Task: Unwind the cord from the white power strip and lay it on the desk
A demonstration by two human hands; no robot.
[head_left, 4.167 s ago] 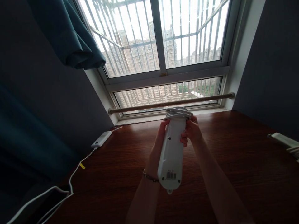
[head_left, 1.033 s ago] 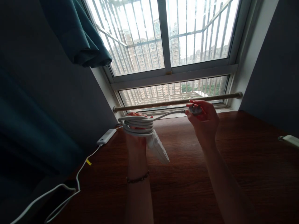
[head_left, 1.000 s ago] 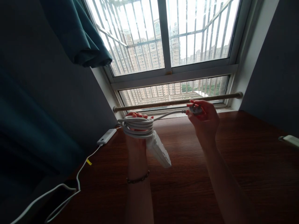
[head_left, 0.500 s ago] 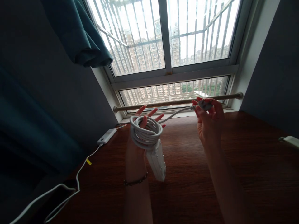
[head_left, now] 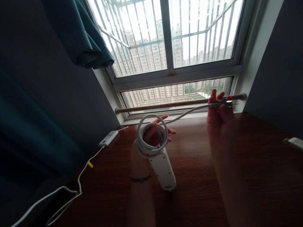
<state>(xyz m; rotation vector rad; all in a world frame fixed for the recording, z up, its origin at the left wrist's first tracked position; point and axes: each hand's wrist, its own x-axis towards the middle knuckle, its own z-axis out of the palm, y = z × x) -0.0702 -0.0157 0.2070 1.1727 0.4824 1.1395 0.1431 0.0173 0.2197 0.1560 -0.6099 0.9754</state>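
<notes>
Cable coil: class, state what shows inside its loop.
Inside the cable coil show the left hand's fingers. The palm behind the strands and the grip on the power strip are covered.

Barred window [head_left: 170,47] dead ahead, grey daylight, high-rise blocks outside. Brown rod [head_left: 165,105] runs across the lower pane. Dark wooden desk [head_left: 248,170] fills the foreground. Teal curtain [head_left: 80,34] bunched upper left. Dark grey walls [head_left: 279,63] both sides. Small white box [head_left: 108,138] with a white cord [head_left: 78,179] far left.
</notes>
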